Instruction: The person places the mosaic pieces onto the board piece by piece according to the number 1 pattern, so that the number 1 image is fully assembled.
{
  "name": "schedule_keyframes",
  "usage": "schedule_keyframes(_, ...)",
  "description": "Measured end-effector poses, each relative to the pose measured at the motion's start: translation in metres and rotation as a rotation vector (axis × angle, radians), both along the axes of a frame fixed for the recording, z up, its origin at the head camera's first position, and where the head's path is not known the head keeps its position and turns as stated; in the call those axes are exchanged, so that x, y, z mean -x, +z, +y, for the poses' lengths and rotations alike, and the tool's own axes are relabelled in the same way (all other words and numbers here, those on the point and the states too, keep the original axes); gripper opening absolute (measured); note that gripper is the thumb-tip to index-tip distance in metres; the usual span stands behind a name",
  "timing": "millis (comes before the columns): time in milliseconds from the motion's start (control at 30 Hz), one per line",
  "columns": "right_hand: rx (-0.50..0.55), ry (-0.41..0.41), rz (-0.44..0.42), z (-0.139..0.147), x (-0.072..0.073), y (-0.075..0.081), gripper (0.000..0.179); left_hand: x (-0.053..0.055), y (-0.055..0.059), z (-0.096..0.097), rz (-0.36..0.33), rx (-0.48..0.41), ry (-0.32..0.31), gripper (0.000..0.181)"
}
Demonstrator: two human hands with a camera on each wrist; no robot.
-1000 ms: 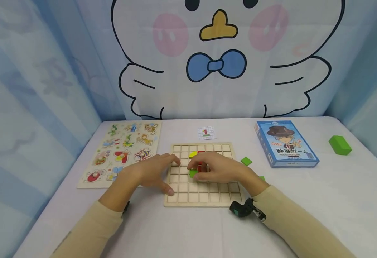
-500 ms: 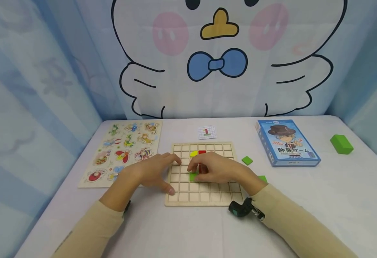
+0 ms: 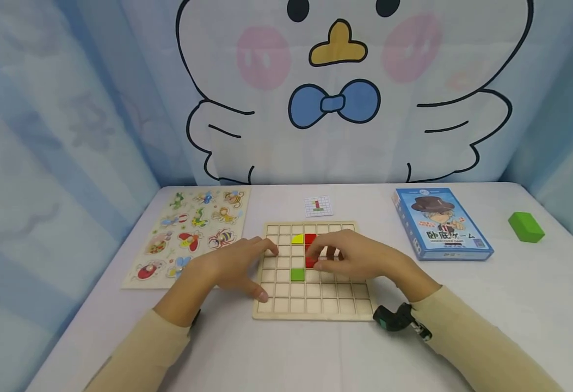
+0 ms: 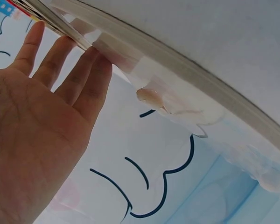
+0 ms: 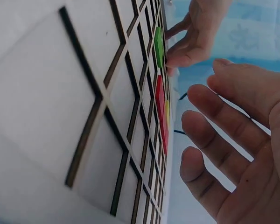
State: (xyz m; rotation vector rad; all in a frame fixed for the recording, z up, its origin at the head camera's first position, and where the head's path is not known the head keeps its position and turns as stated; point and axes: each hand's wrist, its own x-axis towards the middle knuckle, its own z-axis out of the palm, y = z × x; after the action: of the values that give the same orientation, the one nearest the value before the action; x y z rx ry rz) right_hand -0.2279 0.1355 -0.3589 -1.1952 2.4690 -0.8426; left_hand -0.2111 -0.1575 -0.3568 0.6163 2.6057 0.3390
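Note:
A pale wooden grid board (image 3: 335, 305) lies on the table between my hands. My left hand (image 3: 234, 267) rests with spread fingers at its left edge; the left wrist view shows the fingertips (image 4: 67, 42) right at a pale board edge. Over the board's middle hovers my right hand (image 3: 352, 255). Its fingers bend loosely and hold nothing in the right wrist view. Red tiles (image 3: 310, 239) form a column, partly hidden by the right fingers. A yellow tile (image 3: 298, 239) sits left of the column's top, and a green square tile (image 3: 297, 274) lies in a cell lower left.
Behind the board lies a small pattern card (image 3: 318, 206) with a red and green figure. An insect puzzle board (image 3: 168, 256) is at the left. A blue game box (image 3: 443, 224) and a green block (image 3: 526, 227) stand at the right.
My right hand has moved off the green tile, to the right, leaving that tile in full view. The forearm now covers the loose green pieces at the right. The left hand stays put.

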Motion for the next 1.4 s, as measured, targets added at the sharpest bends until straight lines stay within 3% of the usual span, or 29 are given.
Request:
schedule_keyframes(733,0.085,-0.105,0.005,0.052,-0.005,0.002,0.028,-0.002,0.001,0.003,-0.014,0.014,0.032,0.088)
schedule_keyframes(1400,0.053,-0.218,0.036,0.104,-0.02,0.007,0.03,-0.003,0.002,0.004,-0.018,0.018,0.026,0.087)
